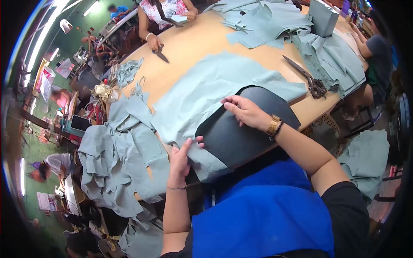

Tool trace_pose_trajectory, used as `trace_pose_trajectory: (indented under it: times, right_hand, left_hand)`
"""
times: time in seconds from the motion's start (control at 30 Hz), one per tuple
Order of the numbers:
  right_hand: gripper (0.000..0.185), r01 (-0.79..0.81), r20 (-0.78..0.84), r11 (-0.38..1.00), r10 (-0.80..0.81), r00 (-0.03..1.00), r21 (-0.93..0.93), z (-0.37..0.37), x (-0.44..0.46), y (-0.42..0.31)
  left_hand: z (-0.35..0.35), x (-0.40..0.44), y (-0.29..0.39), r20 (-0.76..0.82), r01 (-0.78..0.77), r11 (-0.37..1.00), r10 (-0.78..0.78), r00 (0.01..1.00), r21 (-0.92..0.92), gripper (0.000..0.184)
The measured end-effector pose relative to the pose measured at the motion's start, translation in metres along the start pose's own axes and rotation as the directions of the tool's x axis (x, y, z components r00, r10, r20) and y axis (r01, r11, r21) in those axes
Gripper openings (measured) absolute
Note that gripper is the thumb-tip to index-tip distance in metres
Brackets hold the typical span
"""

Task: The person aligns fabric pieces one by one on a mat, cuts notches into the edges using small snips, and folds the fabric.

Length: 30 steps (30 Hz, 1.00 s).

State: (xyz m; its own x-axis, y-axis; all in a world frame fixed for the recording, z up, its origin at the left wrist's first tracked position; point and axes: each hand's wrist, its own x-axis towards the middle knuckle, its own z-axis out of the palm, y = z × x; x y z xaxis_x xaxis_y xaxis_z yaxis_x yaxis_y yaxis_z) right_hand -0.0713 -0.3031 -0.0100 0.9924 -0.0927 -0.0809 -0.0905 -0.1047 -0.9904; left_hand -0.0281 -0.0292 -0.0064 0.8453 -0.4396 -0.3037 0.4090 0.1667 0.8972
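Note:
A pale blue-green fabric piece (202,86) spreads over the table in front of me. Over its near part lies a smooth dark grey panel (262,124) with a rounded corner. My left hand (181,158) is closed on the fabric's near left edge, thumb on the near side and fingertips showing past it. Above the dark panel, my right hand (246,112) makes a pinch at the line where panel and fabric meet. Whatever is between its fingertips is too small to make out.
Large scissors (297,69) lie at right beside a dark tangled bundle (317,88). Fabric heaps cover the table's left side (124,159) and far right (331,60). Across the tan table (189,47), another person's hand (153,42) holds scissors (161,54). A person sits at right.

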Motion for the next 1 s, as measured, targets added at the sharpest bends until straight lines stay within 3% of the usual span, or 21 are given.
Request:
trace_pose_trajectory:
  times: [0.03,0.17,0.3,0.53,0.73,0.83,1.0]
  right_hand:
    - [0.042,-0.105,0.088,0.971,0.088,0.992,0.213,0.009,-0.012,-0.003]
    - [0.042,-0.419,0.417,0.840,0.263,0.870,0.345,0.034,-0.033,-0.008]
    - [0.043,-0.538,0.473,0.782,0.363,0.803,0.314,0.048,-0.020,-0.018]
    - [0.039,-0.583,0.579,0.738,0.325,0.748,0.340,0.064,-0.004,-0.012]
    - [0.040,-0.503,0.509,0.790,0.289,0.810,0.351,0.065,-0.014,-0.012]
    - [0.039,-0.556,0.516,0.756,0.343,0.785,0.344,0.063,-0.014,-0.015]
    - [0.039,-0.510,0.552,0.786,0.267,0.790,0.350,0.067,-0.009,-0.010]
  left_hand:
    - [-0.005,0.002,-0.005,-0.014,-0.012,0.999,0.012,1.000,0.033,0.030]
    - [-0.009,-0.003,-0.011,0.000,-0.090,0.996,0.090,0.996,-0.014,0.030]
    - [-0.003,-0.007,-0.009,0.002,-0.110,0.994,0.110,0.994,-0.013,0.033]
    - [-0.007,-0.003,-0.015,-0.027,-0.161,0.987,0.161,0.987,-0.023,0.035]
    - [-0.010,-0.005,-0.015,-0.003,-0.162,0.986,0.162,0.987,-0.044,0.034]
    - [-0.013,-0.003,-0.017,0.011,-0.162,0.984,0.164,0.986,-0.067,0.034]
    - [-0.008,-0.002,-0.018,-0.027,-0.186,0.982,0.185,0.982,-0.033,0.031]
